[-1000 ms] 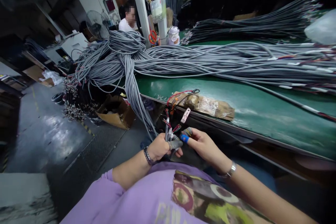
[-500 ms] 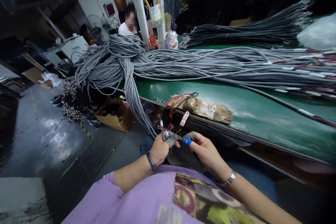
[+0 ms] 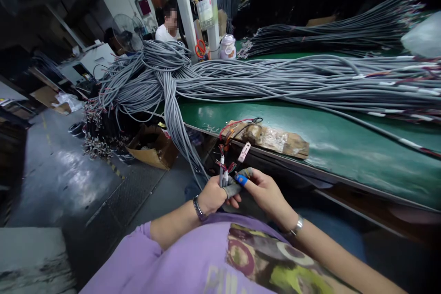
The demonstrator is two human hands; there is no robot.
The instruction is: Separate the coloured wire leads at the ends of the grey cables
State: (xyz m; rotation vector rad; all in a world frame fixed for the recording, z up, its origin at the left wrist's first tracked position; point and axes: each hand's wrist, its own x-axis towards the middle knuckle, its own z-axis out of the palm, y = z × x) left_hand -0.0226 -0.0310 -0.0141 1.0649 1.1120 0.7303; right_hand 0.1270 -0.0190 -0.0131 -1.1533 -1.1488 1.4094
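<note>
Our left hand (image 3: 213, 196) grips the cable ends (image 3: 223, 172) upright, while our right hand (image 3: 263, 190) pinches their wires just beside.

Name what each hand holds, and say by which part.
The left hand grips a few grey cables just below their stripped ends, which stick up above the fingers. The right hand pinches at those wire tips with its capped fingers.

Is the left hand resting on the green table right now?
No, the left hand is held below the green table edge, gripping a cable end beside the right hand.
</note>
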